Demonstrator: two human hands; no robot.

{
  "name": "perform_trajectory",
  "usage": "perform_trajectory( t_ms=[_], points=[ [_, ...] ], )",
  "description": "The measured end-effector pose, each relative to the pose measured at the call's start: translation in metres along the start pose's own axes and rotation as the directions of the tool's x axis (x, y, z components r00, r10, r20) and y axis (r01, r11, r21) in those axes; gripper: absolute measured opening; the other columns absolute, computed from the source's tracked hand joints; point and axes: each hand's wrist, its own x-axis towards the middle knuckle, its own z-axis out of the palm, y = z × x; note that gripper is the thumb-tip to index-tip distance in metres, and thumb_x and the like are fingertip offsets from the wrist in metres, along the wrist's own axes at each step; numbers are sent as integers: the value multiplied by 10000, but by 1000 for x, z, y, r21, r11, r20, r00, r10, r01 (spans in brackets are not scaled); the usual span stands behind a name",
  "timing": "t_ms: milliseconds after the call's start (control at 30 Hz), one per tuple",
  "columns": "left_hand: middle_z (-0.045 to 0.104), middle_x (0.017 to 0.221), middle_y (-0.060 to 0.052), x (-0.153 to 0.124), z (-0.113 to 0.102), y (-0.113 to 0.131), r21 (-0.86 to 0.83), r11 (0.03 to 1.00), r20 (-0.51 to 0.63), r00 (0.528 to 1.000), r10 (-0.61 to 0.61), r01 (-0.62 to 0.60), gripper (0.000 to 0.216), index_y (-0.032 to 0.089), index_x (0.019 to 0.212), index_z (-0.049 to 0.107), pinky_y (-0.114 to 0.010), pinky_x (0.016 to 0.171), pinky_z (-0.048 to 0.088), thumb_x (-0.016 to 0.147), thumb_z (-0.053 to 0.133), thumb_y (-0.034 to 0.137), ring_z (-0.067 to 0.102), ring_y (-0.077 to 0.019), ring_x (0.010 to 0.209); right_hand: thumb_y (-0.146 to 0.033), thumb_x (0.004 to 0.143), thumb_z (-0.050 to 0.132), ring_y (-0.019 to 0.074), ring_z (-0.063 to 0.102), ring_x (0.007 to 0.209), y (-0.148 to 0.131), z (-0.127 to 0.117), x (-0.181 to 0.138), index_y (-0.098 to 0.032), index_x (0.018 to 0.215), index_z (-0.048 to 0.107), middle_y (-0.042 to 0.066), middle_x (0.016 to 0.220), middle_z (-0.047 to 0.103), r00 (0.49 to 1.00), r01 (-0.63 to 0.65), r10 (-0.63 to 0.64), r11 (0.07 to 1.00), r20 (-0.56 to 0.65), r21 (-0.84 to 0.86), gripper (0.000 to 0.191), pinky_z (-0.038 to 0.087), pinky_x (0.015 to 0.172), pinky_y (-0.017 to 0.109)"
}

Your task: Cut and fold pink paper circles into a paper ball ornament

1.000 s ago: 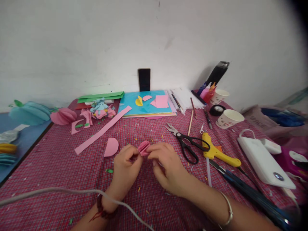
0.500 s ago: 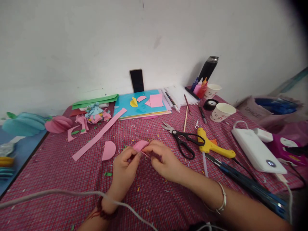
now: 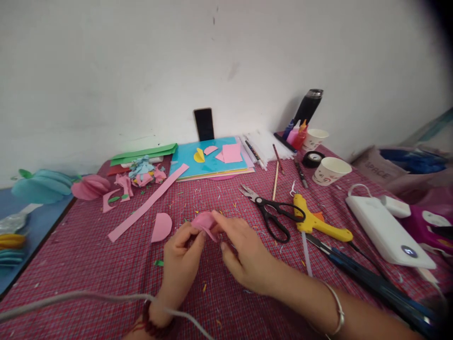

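Observation:
A small stack of folded pink paper pieces (image 3: 205, 222) is held low over the red checked cloth (image 3: 88, 264). My left hand (image 3: 182, 259) pinches its near left edge with thumb and fingers closed. My right hand (image 3: 244, 255) touches its right side with the fingertips, the other fingers loosely curled. A loose pink half-circle (image 3: 161, 227) lies just left of my hands. Black scissors (image 3: 272, 215) and a yellow glue gun (image 3: 316, 222) lie to the right.
Coloured paper sheets (image 3: 212, 158) lie at the back under a phone (image 3: 204, 123) leaning on the wall. A long pink strip (image 3: 148, 203), paper scraps, paper cups (image 3: 329, 170), tape, pencils, a white power bank (image 3: 385, 231) and a grey cable (image 3: 88, 300) lie around.
The pink stack has turned in my fingers from a fanned edge to a flatter, closed shape. My right hand has slid slightly lower on it. The view has shifted a little.

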Motion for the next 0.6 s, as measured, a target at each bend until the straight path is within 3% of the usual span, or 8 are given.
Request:
perform_trajectory(
  t_ms=[133,233,600],
  points=[
    [571,650,39,3,0,3,176,963,-67,973,221,-206,148,197,689,622,-204,561,419,799,601,100,526,-98,606,-67,852,407,262,530,1060,-1,0,-2,-172,1480,200,151,1216,579,1000,8,-8,998,-4,-56,669,465,914,477],
    [556,631,46,4,-1,4,251,929,-76,951,298,-271,163,192,668,597,-196,535,407,783,600,75,508,-90,577,-72,858,408,263,529,1047,-1,1,-2,-166,1479,209,153,1214,581,1000,17,-16,996,10,-86,659,466,906,474],
    [546,620,38,1,-1,4,261,945,-73,972,224,-198,188,188,633,577,-219,538,409,796,578,96,515,-102,578,-75,869,409,260,544,999,-1,0,-1,-196,1489,208,142,1191,591,999,25,-22,994,31,-102,663,478,871,485]
  ],
)
